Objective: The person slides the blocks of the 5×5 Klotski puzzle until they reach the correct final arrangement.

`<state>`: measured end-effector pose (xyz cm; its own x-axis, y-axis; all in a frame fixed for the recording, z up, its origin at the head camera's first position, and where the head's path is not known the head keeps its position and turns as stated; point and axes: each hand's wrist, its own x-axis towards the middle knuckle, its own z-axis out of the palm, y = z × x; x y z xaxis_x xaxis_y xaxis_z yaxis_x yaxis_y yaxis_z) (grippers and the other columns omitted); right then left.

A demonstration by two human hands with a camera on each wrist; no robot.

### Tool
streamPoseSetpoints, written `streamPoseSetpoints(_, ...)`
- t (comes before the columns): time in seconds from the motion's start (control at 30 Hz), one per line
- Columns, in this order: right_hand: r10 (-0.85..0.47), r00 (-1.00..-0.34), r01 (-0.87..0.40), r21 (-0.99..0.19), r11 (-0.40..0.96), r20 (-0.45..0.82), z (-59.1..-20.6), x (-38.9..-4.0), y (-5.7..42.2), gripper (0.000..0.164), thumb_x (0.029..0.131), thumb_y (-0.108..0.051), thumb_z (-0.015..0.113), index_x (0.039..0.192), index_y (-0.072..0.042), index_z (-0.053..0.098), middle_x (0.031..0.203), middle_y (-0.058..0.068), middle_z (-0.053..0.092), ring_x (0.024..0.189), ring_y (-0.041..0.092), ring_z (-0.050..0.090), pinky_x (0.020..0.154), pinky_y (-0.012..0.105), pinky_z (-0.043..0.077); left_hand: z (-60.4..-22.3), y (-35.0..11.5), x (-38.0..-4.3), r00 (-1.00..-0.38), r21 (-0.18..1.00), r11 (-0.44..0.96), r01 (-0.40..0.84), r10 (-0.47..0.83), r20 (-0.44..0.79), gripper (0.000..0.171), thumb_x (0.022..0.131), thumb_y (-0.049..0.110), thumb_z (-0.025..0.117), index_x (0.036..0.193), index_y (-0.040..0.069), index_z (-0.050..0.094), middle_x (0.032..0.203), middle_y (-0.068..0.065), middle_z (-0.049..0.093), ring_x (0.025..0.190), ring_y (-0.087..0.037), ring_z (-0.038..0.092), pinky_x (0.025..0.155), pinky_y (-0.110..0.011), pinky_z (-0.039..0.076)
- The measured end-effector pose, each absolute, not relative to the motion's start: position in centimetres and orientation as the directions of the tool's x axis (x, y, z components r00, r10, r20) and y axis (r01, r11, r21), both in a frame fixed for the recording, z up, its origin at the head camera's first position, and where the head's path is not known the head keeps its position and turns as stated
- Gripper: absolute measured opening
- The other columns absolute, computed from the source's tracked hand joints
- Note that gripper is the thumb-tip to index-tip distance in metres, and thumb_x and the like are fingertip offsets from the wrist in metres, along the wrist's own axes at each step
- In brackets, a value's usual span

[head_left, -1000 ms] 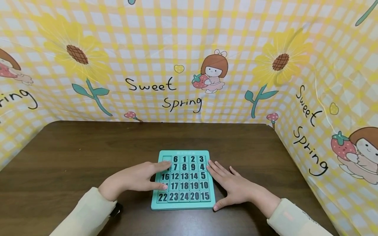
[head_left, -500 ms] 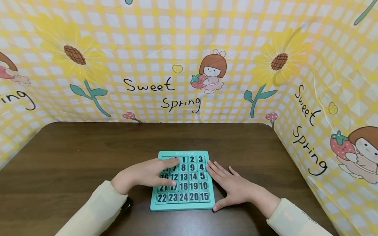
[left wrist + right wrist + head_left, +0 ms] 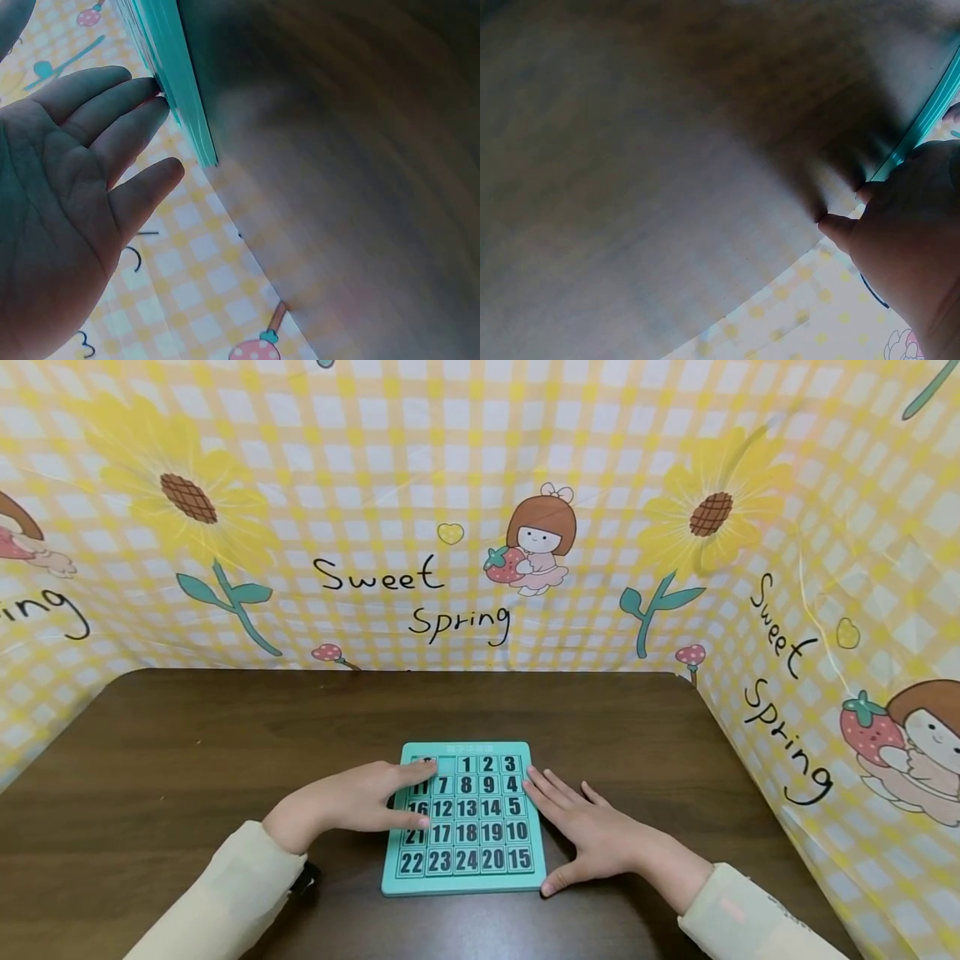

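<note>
A teal number sliding puzzle [image 3: 465, 887] lies flat on the table, its numbered tiles set in a square frame. The vacant slot [image 3: 447, 766] is second from the left in the top row. My left hand [image 3: 352, 797] reaches over the puzzle's left side, its index fingertip on the top-left tile, whose number is mostly covered. The thumb lies over the left columns lower down. Along the right edge, my right hand [image 3: 596, 835] rests with spread fingers against the frame. The left wrist view shows the left palm [image 3: 67, 172] beside the puzzle's side edge [image 3: 176, 67].
Dark brown wooden table [image 3: 225, 727] surrounds the puzzle. A yellow checked cloth [image 3: 390, 477] with flowers and cartoon figures stands along the back and the sides. A dark band [image 3: 303, 878] shows at the left sleeve.
The 6 tile has gone from second place in the top row to the left corner, so the vacant slot is now second. My left hand moved right, then back left; the right stayed still.
</note>
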<state>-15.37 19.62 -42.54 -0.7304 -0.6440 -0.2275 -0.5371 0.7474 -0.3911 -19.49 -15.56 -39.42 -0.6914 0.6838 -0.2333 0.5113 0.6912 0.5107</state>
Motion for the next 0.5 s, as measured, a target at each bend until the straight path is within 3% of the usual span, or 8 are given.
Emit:
streamPoseSetpoints(0.23, -0.644, -0.731, -0.537, -0.392, 0.747, -0.226, -42.4, -15.3, 19.6, 0.125, 0.071, -0.078, 0.067, 0.162, -0.021, 0.003, 0.169, -0.003, -0.008, 0.157, 0.025, -0.002, 0.117, 0.070, 0.010, -39.0, -16.9, -19.1, -0.717, 0.508, 0.706, 0.493, 0.661, -0.221, 0.084, 0.092, 0.053, 0.064, 0.153, 0.003, 0.035, 0.159, -0.013, 0.037, 0.145, -0.030, 0.039, 0.114, -0.051, 0.037)
streamPoseSetpoints(0.5, -0.646, -0.729, -0.539, -0.393, 0.745, -0.224, -42.5, -15.3, 19.6, 0.125, 0.071, -0.078, 0.067, 0.162, -0.021, 0.002, 0.169, -0.002, -0.008, 0.157, 0.026, -0.002, 0.117, 0.071, 0.010, -39.1, -16.3, -19.1, -0.708, 0.511, 0.684, 0.520, 0.680, -0.191, 0.084, 0.093, 0.054, 0.062, 0.154, 0.003, 0.035, 0.159, -0.013, 0.037, 0.146, -0.029, 0.039, 0.115, -0.052, 0.037)
